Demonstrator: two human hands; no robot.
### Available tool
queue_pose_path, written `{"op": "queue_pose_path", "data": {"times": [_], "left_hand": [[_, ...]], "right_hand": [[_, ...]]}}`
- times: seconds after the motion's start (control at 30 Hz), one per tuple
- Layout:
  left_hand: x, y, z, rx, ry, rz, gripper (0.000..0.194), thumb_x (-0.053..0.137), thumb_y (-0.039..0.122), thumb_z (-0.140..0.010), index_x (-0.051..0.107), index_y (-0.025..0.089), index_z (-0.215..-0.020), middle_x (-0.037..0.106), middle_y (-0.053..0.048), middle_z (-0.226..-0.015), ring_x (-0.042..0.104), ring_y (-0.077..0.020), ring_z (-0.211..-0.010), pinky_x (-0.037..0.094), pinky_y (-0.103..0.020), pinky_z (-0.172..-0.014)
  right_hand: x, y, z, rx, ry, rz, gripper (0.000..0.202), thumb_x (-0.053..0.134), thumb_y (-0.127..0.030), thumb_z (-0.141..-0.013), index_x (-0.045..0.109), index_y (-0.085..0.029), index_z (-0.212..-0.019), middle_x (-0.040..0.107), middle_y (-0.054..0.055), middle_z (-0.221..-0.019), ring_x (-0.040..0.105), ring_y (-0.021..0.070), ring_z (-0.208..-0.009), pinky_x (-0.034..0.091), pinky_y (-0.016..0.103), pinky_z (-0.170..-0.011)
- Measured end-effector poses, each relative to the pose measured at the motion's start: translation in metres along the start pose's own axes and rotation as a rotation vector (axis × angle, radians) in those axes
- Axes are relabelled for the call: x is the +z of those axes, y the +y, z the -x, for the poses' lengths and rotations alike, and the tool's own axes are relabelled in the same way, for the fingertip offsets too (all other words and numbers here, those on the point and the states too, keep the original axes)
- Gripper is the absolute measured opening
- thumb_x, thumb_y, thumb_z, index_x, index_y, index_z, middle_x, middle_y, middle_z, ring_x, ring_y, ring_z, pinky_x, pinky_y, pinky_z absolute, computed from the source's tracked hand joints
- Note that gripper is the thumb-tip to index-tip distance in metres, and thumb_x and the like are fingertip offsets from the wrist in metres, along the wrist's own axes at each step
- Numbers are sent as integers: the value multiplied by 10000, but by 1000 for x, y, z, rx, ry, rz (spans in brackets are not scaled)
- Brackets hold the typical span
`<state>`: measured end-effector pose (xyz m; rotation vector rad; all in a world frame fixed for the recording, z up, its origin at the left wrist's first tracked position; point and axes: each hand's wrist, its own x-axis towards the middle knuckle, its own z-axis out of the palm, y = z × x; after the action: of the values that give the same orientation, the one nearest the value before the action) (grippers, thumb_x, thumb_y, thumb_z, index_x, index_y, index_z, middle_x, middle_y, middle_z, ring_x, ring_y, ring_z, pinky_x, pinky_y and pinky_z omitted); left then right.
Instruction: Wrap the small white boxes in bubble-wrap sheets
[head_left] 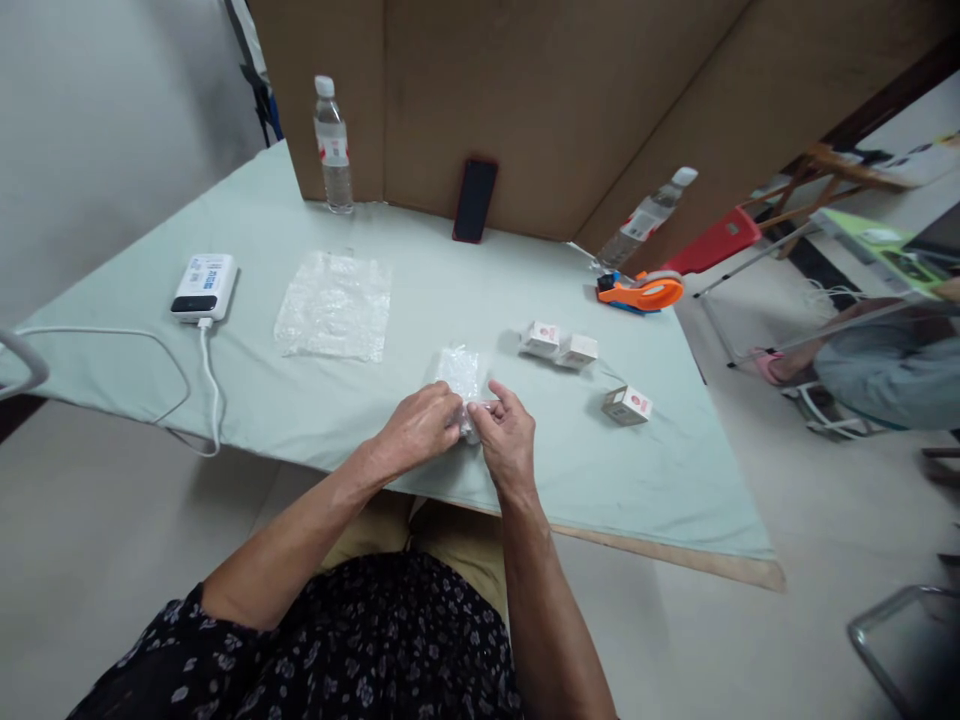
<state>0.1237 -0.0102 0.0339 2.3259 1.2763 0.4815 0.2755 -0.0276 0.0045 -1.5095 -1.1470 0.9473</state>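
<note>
A small bundle of clear bubble wrap (459,370) lies on the pale green cloth near the table's front edge; what it may enclose cannot be made out. My left hand (426,420) is closed on its near left side, fingers curled under. My right hand (507,430) pinches the near right end between thumb and fingers. A flat sheet of bubble wrap (335,308) is spread out to the left. Off to the right sit two small white boxes side by side, one box (541,338) touching the other box (577,350). A third small box (628,405) stands apart, nearer the right edge.
An orange tape dispenser (642,291) lies at the right by a tilted water bottle (649,215). Another bottle (334,150) stands upright at the back left. A phone (475,200) leans against the cardboard screen (525,90). A cabled power bank (205,287) sits left.
</note>
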Motion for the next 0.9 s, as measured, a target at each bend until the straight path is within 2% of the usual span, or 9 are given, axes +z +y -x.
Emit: {"op": "queue_pose_path", "data": {"times": [0.17,0.27,0.33,0.47,0.57,0.63,0.7,0.8,0.9], "left_hand": [[4,0,0,-9,15,49,115,520,169,-892,635,171,-890,639,-83,-911,621,-221,-904,530,-353,-832],[7,2,0,-6,11,49,109,540,160,-859,623,171,-928,635,-86,-939,614,-232,-921,531,-374,-851],[9,2,1,-13,33,50,185,545,140,-832,612,169,-1001,636,-89,-970,609,-237,-937,529,-389,-867],[11,-1,4,-28,102,189,438,566,130,-797,549,153,-1234,649,-100,-1083,611,-223,-954,527,-387,-890],[16,-3,6,-127,171,370,551,604,115,-744,529,149,-1288,647,-95,-1152,611,-159,-801,543,-337,-815],[20,-2,6,-215,279,420,460,628,139,-750,574,152,-1207,641,-89,-1144,586,-127,-725,540,-315,-776],[25,1,4,-256,368,409,268,641,209,-800,610,164,-1063,640,-67,-1059,572,-124,-712,532,-315,-776],[32,4,1,-234,368,375,87,606,268,-869,587,187,-891,619,-30,-911,574,-144,-752,520,-328,-802],[35,5,-1,-224,356,352,56,598,173,-826,556,193,-857,605,-24,-893,586,-163,-816,515,-337,-822]], "right_hand": [[-8,-12,3,-65,-116,148,549,629,-425,-807,629,-126,-1268,729,70,-884,657,175,-698,550,341,-707],[-23,-15,4,-93,-267,160,492,543,-376,-872,610,-138,-1298,744,99,-1026,675,171,-744,558,343,-730],[-31,-16,3,-148,-373,209,498,530,-320,-872,580,-142,-1334,734,109,-1098,676,170,-780,557,345,-748],[-33,-21,-2,-339,-467,513,555,554,-217,-844,527,-163,-1396,713,107,-1149,660,173,-798,542,351,-778],[-27,-27,-3,-455,-496,781,617,552,-180,-842,466,-174,-1453,699,118,-1195,674,220,-911,531,365,-793],[-25,-29,-4,-491,-504,896,638,546,-180,-852,433,-153,-1479,691,141,-1225,679,257,-978,532,377,-788],[-25,-30,-7,-505,-497,943,658,538,-167,-844,420,-135,-1490,684,163,-1251,684,273,-994,536,382,-779],[-29,-29,-13,-496,-511,880,710,545,-140,-800,419,-148,-1498,703,148,-1214,691,238,-910,540,368,-782],[-38,-28,-19,-435,-619,657,726,551,-160,-792,410,-182,-1504,723,100,-1138,662,167,-761,542,338,-747]]}}
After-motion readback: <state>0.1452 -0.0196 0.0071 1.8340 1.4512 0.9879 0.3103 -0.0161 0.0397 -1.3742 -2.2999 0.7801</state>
